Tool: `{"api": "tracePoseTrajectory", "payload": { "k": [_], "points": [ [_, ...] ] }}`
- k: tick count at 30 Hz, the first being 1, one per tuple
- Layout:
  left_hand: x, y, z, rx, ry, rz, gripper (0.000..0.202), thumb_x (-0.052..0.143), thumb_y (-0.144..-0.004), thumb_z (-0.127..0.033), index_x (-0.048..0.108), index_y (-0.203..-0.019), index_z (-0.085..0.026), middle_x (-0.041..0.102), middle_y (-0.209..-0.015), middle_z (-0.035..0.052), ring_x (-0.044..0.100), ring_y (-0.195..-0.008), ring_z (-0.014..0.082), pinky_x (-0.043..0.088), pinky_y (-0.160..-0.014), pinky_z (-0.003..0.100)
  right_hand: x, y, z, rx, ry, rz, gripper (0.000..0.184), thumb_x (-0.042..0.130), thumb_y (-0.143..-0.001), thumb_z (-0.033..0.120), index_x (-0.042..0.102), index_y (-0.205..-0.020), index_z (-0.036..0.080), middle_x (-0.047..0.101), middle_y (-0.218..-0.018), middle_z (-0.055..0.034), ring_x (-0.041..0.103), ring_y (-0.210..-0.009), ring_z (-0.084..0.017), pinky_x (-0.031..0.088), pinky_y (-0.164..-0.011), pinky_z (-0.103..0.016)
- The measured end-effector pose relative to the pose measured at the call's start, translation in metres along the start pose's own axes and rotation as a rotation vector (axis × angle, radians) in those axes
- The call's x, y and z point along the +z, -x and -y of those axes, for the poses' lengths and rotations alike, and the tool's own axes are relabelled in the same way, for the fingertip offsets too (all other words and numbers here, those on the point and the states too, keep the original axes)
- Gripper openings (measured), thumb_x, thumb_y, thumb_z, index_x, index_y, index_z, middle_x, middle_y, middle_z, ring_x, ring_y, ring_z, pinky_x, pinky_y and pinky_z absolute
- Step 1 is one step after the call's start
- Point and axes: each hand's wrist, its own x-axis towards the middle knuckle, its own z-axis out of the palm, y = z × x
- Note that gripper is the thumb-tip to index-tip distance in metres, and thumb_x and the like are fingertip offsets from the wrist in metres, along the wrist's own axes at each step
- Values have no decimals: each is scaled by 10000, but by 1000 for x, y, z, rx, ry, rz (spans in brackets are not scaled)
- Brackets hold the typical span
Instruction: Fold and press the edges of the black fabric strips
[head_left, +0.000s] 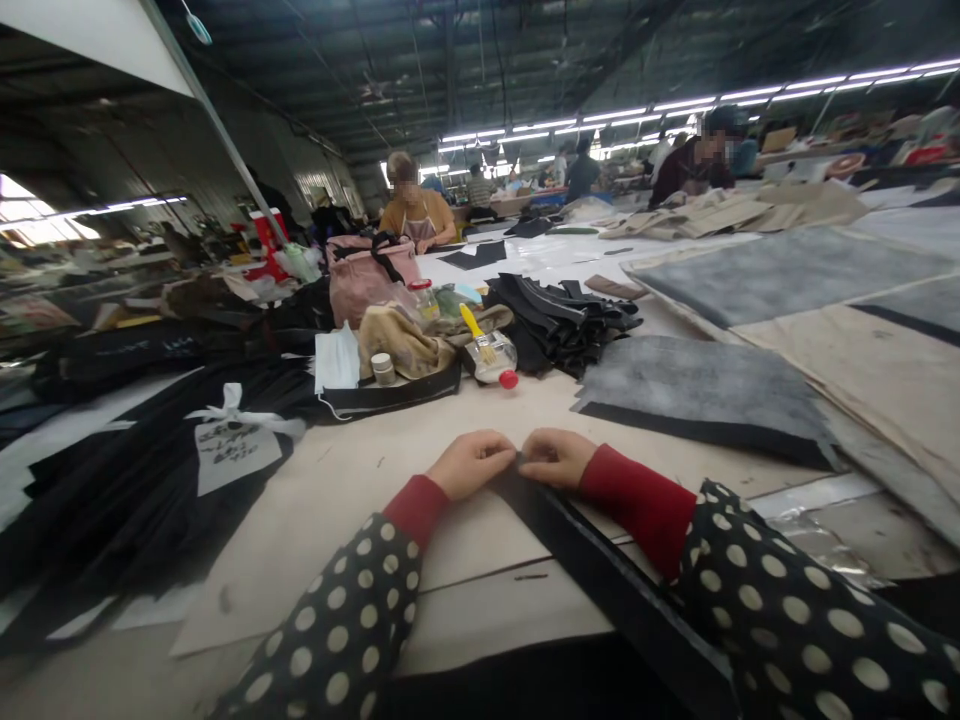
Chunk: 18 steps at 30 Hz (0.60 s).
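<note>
A long black fabric strip (600, 560) runs slantwise across the table from its far end between my hands toward my right forearm. My left hand (474, 463) pinches that far end, thumb and fingers pressed together. Just to its right, my right hand (556, 458) is also closed on the strip, fingers curled over its edge. The two hands nearly touch. A pale line follows one edge of the strip. Below lies a larger black piece of fabric (525, 685) at the near edge.
Beyond my hands lie a jar with a yellow-handled brush (480, 335), a face mask (337, 358), a pink bag (367, 275) and a pile of black strips (566, 315). Grey panels (697, 390) lie right, tagged black fabric (135, 500) left. Co-workers are at tables behind.
</note>
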Motion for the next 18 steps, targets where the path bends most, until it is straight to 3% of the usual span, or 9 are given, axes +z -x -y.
{"api": "tracePoseTrajectory", "payload": {
  "k": [5, 9, 14, 18],
  "points": [
    [-4, 1, -10, -1, 64, -94, 195, 455, -779, -281, 573, -745, -128, 545, -707, 6, 490, -667, 113, 386, -602, 208, -7, 1, 9, 289, -546, 130, 310, 572, -675, 449, 543, -700, 141, 510, -534, 35, 443, -459, -68, 333, -446, -203],
    [-6, 2, -14, 94, 25, -142, 177, 443, -793, -259, 555, -736, -135, 516, -701, 3, 475, -671, 112, 376, -597, 209, -2, 1, 7, 389, -807, 178, 326, 651, -607, 443, 555, -646, 134, 535, -501, 30, 462, -435, -69, 325, -420, -197],
    [-5, 3, -17, 212, -68, -190, 156, 435, -810, -226, 548, -743, -141, 511, -718, 10, 471, -704, 117, 371, -663, 230, 1, 2, 1, 391, -893, 187, 335, 696, -566, 412, 599, -716, 128, 607, -613, -1, 547, -565, -104, 402, -504, -213],
    [-2, 4, -18, 232, -80, -222, 146, 425, -818, -209, 545, -760, -148, 518, -739, 17, 475, -725, 123, 376, -686, 240, 1, 3, 6, 355, -820, 171, 381, 688, -546, 456, 593, -707, 124, 576, -569, 14, 505, -503, -85, 359, -462, -204]
  ]
}}
